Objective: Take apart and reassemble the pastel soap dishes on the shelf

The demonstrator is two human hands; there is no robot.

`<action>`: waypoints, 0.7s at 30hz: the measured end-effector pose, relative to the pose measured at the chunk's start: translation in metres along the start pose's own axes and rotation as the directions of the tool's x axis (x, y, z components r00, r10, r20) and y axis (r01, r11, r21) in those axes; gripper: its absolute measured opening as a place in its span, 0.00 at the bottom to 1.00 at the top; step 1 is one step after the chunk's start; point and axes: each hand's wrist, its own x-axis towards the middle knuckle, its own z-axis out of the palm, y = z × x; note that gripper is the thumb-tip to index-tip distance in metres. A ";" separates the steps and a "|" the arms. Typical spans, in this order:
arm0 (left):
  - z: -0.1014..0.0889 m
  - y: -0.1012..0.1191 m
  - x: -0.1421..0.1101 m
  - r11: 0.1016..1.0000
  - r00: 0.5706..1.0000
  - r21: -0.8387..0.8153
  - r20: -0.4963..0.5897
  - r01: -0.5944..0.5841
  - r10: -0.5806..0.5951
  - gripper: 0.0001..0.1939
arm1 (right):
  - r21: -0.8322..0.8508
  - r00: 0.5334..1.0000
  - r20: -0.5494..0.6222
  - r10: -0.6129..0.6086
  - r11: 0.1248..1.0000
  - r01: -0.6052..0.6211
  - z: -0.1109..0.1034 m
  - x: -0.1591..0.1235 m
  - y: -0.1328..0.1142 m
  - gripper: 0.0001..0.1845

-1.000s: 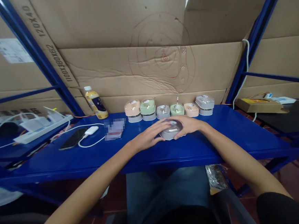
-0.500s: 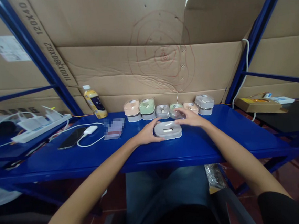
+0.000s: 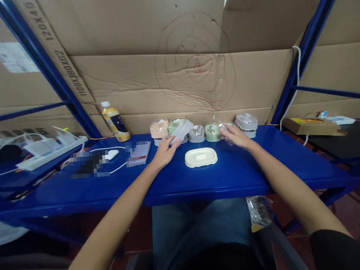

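Note:
My left hand (image 3: 165, 153) grips a pale grey, box-like piece (image 3: 181, 131), held tilted above the table in front of the green container at the back. Between the fingers of my right hand (image 3: 236, 137) is a clear plastic cover (image 3: 225, 134), raised before the back row and partly hidden by the hand. On the table between my hands lies a shallow cream tray (image 3: 201, 157) with rounded ends, touched by neither hand.
Along the cardboard wall stand a peach container (image 3: 159, 128), a small grey one (image 3: 196, 133), a green one (image 3: 212, 133) and a larger grey one (image 3: 247, 124). At left are a yellow bottle (image 3: 115, 121), a purplish flat packet (image 3: 140, 153), white cables and a power strip (image 3: 52, 154).
My left hand has lifted the grey piece up and left, leaving the cream tray exposed. My right hand has moved slightly right with the clear cover.

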 end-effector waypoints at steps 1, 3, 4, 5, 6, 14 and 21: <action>-0.002 -0.001 0.000 1.000 1.000 0.016 -0.006 0.010 -0.010 0.24 | 0.033 0.999 0.030 0.015 0.999 -0.016 0.001 0.000 -0.001 0.36; -0.003 0.002 -0.002 0.999 0.998 0.019 0.049 -0.037 0.036 0.24 | 0.085 0.997 0.063 0.037 0.996 -0.042 0.001 -0.001 -0.004 0.39; -0.003 0.006 -0.005 0.996 0.991 0.010 0.105 -0.090 0.088 0.24 | 0.092 0.998 0.046 0.044 0.995 -0.048 0.001 -0.002 -0.005 0.40; -0.002 0.011 -0.008 0.989 0.974 -0.001 0.171 -0.148 0.146 0.24 | 0.093 0.999 0.022 0.050 0.994 -0.052 0.000 -0.002 -0.006 0.40; -0.001 0.017 -0.012 0.979 0.950 -0.012 0.241 -0.203 0.200 0.24 | 0.093 0.998 -0.006 0.056 0.994 -0.055 0.000 -0.002 -0.007 0.40; 0.015 0.040 -0.029 0.955 0.857 -0.049 0.431 -0.291 0.283 0.31 | 0.019 0.997 -0.058 -0.046 0.999 0.047 0.005 -0.001 -0.010 0.38; 0.025 0.029 -0.020 0.976 0.926 -0.157 0.324 -0.149 0.193 0.51 | -0.075 0.925 0.195 -0.325 0.936 0.345 0.038 -0.008 -0.033 0.50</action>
